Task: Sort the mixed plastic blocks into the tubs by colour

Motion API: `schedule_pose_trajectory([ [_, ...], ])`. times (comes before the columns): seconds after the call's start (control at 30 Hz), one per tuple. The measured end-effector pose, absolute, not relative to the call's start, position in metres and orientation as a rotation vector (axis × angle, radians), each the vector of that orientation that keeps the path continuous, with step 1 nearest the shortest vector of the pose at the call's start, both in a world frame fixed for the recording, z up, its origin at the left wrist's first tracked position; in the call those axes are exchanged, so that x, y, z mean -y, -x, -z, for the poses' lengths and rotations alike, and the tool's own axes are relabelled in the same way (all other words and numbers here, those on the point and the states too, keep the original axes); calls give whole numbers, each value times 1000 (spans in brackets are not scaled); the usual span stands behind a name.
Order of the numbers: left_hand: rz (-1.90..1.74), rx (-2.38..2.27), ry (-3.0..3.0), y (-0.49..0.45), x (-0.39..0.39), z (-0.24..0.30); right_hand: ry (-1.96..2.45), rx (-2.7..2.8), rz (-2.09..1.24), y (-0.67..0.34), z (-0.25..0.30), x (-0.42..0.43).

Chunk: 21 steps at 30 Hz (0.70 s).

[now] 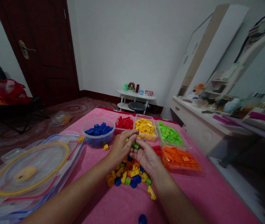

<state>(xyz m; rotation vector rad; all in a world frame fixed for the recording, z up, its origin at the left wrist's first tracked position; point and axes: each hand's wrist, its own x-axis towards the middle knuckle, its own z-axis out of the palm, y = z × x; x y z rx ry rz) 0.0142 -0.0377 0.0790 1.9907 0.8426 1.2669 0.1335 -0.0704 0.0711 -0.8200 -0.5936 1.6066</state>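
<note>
My left hand [122,145] and my right hand [144,154] meet above the middle of the pink-covered table. Between their fingers are small green toy bricks [135,145], partly hidden, so I cannot tell how many. Both hands are closed around these bricks. Beneath them lies a loose heap of mixed toy bricks [134,172] in yellow, blue, orange, green and red. Behind the hands stand clear tubs: a round one of blue bricks [99,129], then red bricks [124,123], yellow bricks [145,127] and green bricks [170,133]. Orange bricks [181,157] fill a tub at the right.
Stacked clear lids [31,168] cover the table's left side. Single yellow bricks [106,147] lie near the blue tub, and a blue round piece [143,219] is at the front. A white dresser [193,121] stands right, a small white shelf [135,94] beyond.
</note>
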Motion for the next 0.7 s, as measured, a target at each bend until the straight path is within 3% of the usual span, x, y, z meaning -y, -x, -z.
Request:
schedule_pose_trajectory([
  [0.43, -1138, -852, -1948, -14, 35, -70, 799, 483, -1571, -136, -79, 70],
  [0.7, -877, -952, -2391, -9, 19, -22, 824, 334, -1147, -215, -112, 53],
])
